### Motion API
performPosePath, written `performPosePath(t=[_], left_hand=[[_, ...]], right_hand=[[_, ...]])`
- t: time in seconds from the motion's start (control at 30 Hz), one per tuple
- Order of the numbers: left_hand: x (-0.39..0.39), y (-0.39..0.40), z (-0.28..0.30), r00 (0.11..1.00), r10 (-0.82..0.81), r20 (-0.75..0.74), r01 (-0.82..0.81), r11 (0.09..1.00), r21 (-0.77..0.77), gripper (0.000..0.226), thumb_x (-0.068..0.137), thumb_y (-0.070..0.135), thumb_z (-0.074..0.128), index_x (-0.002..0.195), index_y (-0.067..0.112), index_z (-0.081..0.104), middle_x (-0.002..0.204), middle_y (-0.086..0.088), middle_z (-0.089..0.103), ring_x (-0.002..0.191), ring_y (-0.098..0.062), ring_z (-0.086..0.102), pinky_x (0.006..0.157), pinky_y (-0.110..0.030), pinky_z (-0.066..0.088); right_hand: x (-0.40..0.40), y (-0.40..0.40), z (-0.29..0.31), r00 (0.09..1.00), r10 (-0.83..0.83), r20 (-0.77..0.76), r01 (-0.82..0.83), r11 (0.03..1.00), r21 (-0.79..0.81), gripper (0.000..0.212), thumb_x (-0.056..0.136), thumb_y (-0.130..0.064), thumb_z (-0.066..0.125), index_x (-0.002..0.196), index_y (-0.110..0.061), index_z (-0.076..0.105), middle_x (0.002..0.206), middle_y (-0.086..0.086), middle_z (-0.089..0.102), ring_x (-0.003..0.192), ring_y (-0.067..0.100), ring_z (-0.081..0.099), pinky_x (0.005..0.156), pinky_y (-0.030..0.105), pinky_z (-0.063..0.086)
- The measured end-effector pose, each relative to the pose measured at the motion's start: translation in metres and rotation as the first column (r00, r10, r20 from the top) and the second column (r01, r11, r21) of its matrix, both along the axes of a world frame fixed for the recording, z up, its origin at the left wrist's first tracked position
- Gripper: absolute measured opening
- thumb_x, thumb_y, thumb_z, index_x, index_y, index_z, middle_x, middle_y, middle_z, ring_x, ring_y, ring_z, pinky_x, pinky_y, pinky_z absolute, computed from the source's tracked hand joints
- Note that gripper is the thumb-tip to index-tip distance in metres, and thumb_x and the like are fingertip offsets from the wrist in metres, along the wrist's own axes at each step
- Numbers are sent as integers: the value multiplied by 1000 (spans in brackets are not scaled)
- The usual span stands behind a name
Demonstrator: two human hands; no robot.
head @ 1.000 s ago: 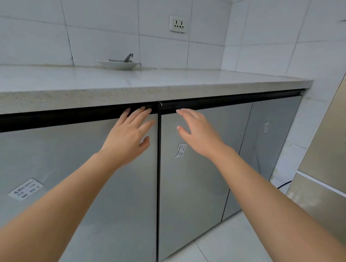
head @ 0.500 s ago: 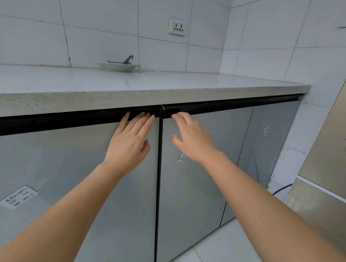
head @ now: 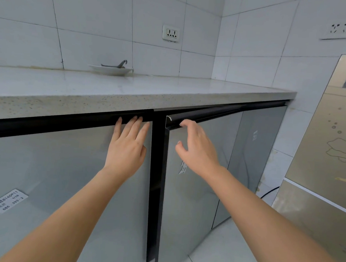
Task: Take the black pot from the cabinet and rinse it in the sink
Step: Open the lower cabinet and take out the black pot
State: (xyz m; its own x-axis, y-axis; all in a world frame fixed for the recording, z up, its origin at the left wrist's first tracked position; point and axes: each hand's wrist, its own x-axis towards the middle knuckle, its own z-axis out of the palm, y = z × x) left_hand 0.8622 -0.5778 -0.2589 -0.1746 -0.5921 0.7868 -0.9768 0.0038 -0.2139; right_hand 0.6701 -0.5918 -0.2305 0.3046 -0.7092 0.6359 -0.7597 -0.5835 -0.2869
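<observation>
Left hand (head: 127,148) flat, fingers straight, tips under left door (head: 62,174) lip, gripping nothing. Right hand (head: 197,151) fingers hooked over right door (head: 196,194) top edge, door ajar.

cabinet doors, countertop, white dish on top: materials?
Cabinet doors: look like brushed sheet metal or metal-look laminate, given the grey satin sheen with soft reflections; black channel pull along the top edge.
Countertop: stone or quartz composite, pale and polished, with a speckled front edge.
Dish: glossy white, likely glazed ceramic; could be melamine.
</observation>
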Motion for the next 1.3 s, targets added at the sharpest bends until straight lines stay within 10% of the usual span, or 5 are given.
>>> performPosePath(t=[0.2,0.47,0.8,1.1,1.3], left_hand=[[-4,2,1,1000,21,-14,-21,999,25,58,67,3,65,123,2,55,126,-21,59,121,-35,55,107,-58,32],[-5,7,8,999,-22,26,22,1000,7,54,65,-2,64,118,3,56,119,-21,64,113,-36,60,101,-55,41],[-33,-2,52,962,-228,151,238,970,-54,53,65,-6,66,117,-1,61,123,-19,63,120,-37,57,111,-40,20],[-78,-26,84,990,-44,136,26,990,137,58,93,24,41,147,17,23,157,-19,13,147,-32,7,118,-52,1],[-99,-44,80,994,-3,109,-17,984,175,53,94,29,39,144,15,29,153,-26,17,144,-38,12,116,-56,6]], right_hand=[[0,6,8,1000,-3,31,3,1000,-5,75,84,-9,48,148,-29,16,125,-1,52,113,19,48,74,34,46],[6,10,15,994,-90,-61,89,996,-31,65,83,0,41,141,-29,31,114,-1,49,110,19,43,67,36,47],[-33,26,30,999,-30,32,32,998,-52,49,85,1,34,121,-26,53,99,2,60,99,23,57,73,39,49],[-65,59,39,997,-58,59,55,997,53,41,93,-9,31,118,-32,54,100,2,65,94,20,56,75,40,51],[-100,77,44,990,-90,108,73,986,153,31,95,-20,34,111,-36,56,94,-4,57,75,9,49,69,34,44]])
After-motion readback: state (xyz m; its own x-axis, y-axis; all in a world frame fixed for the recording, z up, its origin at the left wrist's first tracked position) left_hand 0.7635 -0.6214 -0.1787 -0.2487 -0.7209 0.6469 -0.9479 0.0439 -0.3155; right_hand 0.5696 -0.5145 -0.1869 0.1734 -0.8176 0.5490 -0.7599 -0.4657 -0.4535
